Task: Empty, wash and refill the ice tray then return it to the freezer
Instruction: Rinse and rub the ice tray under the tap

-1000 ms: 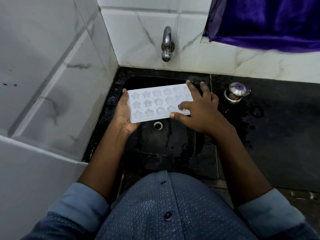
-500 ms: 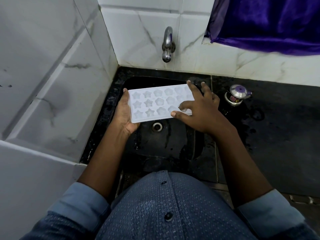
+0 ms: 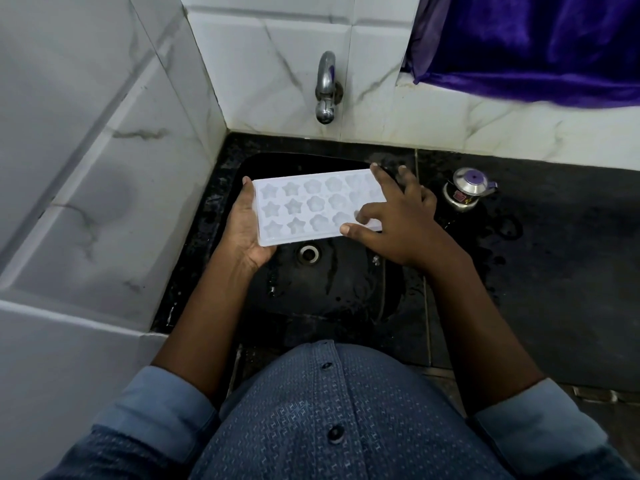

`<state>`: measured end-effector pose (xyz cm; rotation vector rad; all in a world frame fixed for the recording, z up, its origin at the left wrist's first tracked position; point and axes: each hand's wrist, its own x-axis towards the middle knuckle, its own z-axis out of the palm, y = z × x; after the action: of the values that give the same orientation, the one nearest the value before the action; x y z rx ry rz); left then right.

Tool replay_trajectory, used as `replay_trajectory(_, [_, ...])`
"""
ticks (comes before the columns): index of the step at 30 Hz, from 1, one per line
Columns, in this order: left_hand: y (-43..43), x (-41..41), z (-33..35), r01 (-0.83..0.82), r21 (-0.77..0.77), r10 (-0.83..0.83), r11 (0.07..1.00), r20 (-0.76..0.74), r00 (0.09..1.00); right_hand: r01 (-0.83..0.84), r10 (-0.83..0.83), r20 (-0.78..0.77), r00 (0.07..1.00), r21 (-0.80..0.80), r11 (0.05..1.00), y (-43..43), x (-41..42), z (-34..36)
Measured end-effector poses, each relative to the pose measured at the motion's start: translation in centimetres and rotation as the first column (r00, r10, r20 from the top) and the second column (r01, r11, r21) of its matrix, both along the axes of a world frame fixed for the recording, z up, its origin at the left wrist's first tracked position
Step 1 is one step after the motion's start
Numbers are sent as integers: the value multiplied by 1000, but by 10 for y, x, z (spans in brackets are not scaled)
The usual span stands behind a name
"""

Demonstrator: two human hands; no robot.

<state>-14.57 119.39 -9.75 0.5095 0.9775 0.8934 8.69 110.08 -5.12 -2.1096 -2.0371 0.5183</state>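
Left hand (image 3: 246, 230): palm up beneath the left end of the ice tray (image 3: 304, 209), thumb along the short edge, supporting and grasping it. Right hand (image 3: 398, 220): laid over the right end of the tray, thumb against the near long edge, index finger curled into a cell, other fingers spread across the far corner; it grips that end.

Ice tray: white, held roughly level above the sink (image 3: 346, 289), cells facing up. Star-shaped and flower-shaped cells are visible in three rows; whether they hold ice or water cannot be determined.

Sink: dark, wet basin with the drain (image 3: 308, 253) just below the tray's near edge. The tap (image 3: 325, 88) projects from the tiled wall behind, not running.

Counter (image 3: 554, 271): dark, wet patches to the right of the sink. A small metal pot with a purple lid (image 3: 465, 192) stands near the right hand, apart from it.
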Motion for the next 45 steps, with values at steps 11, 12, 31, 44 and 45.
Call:
replay_trajectory(11, [-1,-1,1,4,17,-4,1000,11,1000,-14,14,15,1000,-17,1000,0,2,-5])
replay_trajectory(12, [-1,-1,2,-1,15,1,1000,6,1000,-20,20,17,1000,-24,1000,0,2,-5])
replay_trajectory(31, [-6,-7,10,2,46,-1,999,-27,1000,-110,114,-65,991,50,993,-1,-15,-4])
replay_trajectory(44, [-17,-8,14,9,56,-10,998,9,1000,-129,128,19,992,31,991,0,-32,-3])
replay_trajectory(45, [-17,-9,14,7,58,-8,998,11,1000,-128,127,24,992,33,991,-1,-33,-4])
